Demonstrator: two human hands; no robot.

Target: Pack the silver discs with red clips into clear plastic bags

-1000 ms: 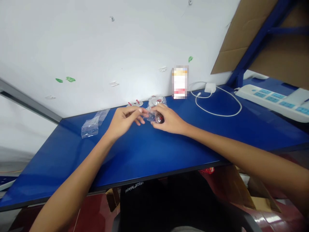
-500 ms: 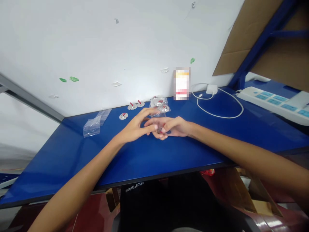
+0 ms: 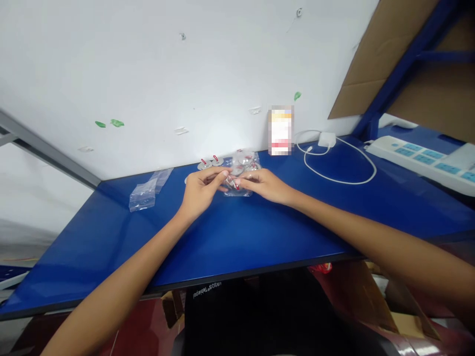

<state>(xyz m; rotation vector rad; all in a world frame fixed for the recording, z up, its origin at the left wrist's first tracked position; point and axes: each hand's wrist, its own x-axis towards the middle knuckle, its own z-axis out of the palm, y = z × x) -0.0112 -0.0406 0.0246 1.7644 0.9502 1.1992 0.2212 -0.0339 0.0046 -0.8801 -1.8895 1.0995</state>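
Between my hands is a small clear plastic bag [image 3: 239,192] with a shiny disc and a bit of red in it. My left hand [image 3: 198,193] pinches its left side between thumb and fingers. From the right, my right hand [image 3: 270,187] grips the same bag with thumb and fingertips. Just behind lie several bagged silver discs [image 3: 244,159] with red loops, partly covered by my fingers. Two loose discs, a nearer one [image 3: 203,166] and a farther one [image 3: 217,162], rest by the wall, and a third is mostly hidden behind my left hand.
Flat clear bags [image 3: 143,195] lie on the blue table [image 3: 230,242] to the left. A blurred-out upright card or box [image 3: 281,131] leans at the wall. Rightward are a white cable with a charger [image 3: 327,139] and a power strip [image 3: 426,158].
My hands have moved slightly away from me, toward the bagged discs. My right hand has turned from palm up to palm down, and both now pinch the bag by its sides.
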